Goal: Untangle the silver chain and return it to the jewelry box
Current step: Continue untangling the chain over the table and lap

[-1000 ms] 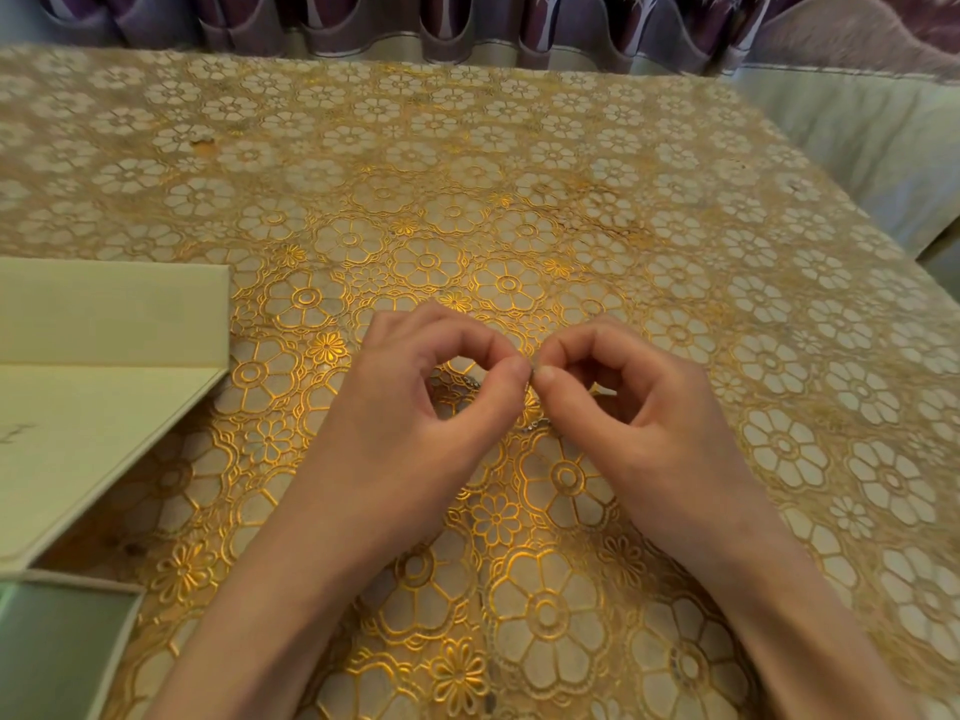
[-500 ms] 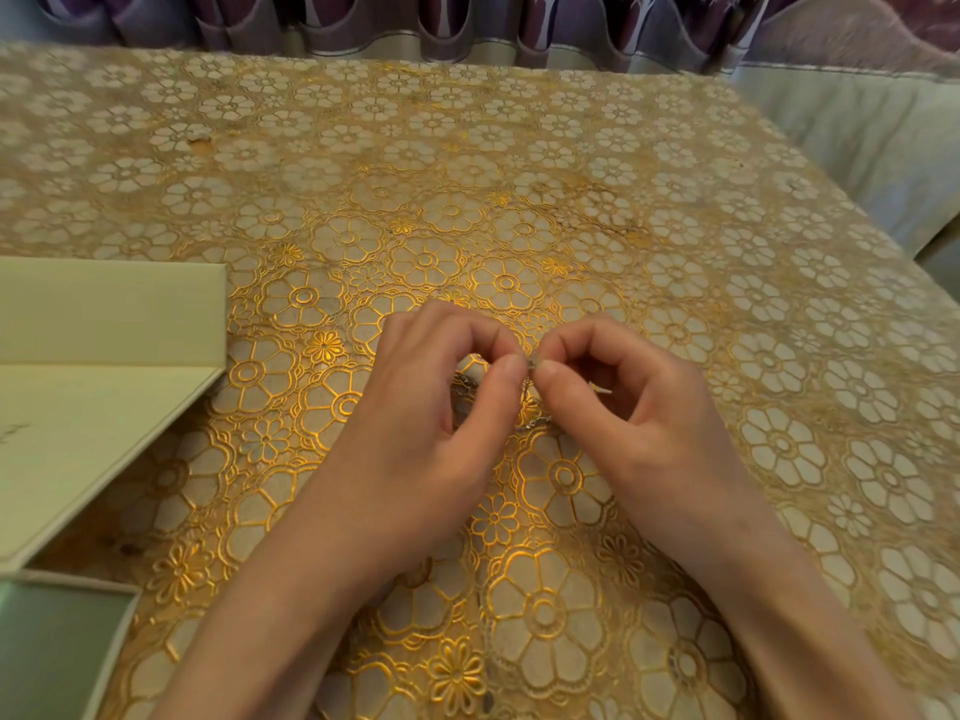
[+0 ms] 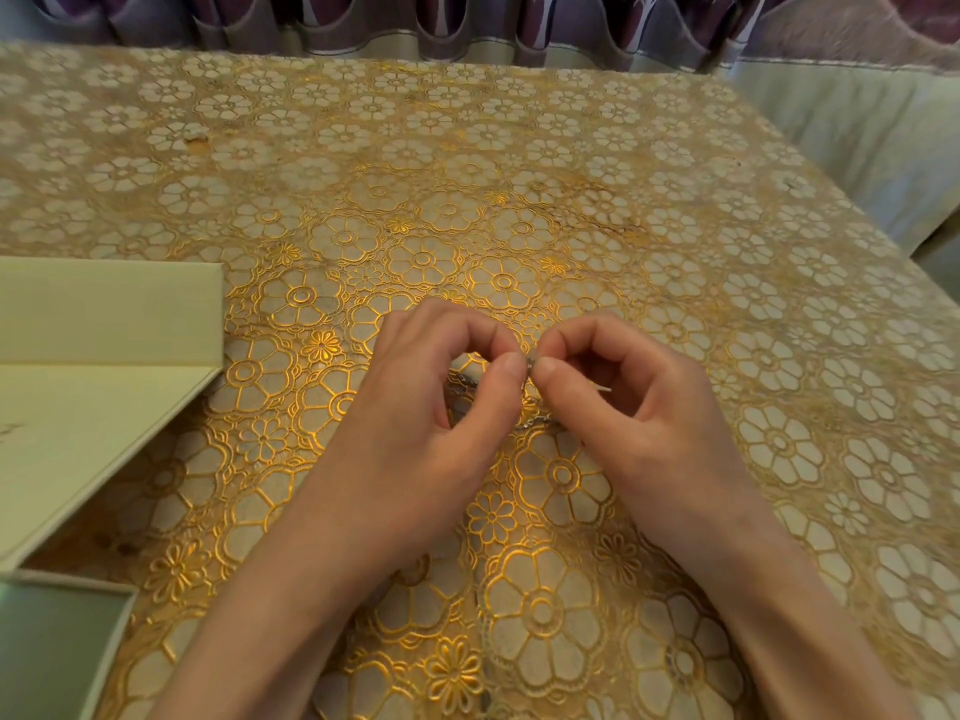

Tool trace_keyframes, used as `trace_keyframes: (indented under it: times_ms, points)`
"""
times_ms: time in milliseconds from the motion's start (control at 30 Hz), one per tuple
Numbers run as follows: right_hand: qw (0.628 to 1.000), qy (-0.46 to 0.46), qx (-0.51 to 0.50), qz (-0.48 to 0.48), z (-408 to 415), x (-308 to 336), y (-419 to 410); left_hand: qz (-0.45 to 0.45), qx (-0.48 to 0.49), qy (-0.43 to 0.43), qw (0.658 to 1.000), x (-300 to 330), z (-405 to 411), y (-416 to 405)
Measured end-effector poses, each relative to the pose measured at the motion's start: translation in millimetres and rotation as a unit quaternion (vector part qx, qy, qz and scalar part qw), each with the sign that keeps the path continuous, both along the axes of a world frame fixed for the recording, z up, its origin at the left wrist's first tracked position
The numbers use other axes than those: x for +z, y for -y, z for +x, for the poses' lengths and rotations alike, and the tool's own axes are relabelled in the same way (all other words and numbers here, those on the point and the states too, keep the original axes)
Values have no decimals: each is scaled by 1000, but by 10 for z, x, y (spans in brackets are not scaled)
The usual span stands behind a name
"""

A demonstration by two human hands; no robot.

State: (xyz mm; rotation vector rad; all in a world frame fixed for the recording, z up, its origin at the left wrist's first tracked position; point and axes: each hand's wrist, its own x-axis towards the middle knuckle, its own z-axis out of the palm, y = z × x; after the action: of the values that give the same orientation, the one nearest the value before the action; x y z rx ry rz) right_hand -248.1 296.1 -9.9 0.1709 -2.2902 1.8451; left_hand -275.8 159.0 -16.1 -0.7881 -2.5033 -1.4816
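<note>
Head view: both hands pinch a silver chain above a patterned tablecloth.

The left hand (image 3: 415, 407) and right hand (image 3: 639, 407) meet at thumb and forefinger tips, each nipping the chain (image 3: 529, 367); its slack trails onto the cloth beneath the right thumb. The jewelry box (image 3: 67, 646), open, sits well left of the hands. Judged risk: pulling the two pinches apart could tighten the knot, and the fine links may slip free and vanish against the busy gold tablecloth (image 3: 519, 174). Purple curtains (image 3: 363, 18) hang beyond the table's far edge.
</note>
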Motion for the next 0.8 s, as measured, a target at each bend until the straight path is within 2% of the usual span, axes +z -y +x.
trace_keyframes:
  times_ms: [800]
  points:
    - [999, 0, -6, -35, 10, 33, -10, 69, 31, 47, 996, 48, 24, -46]
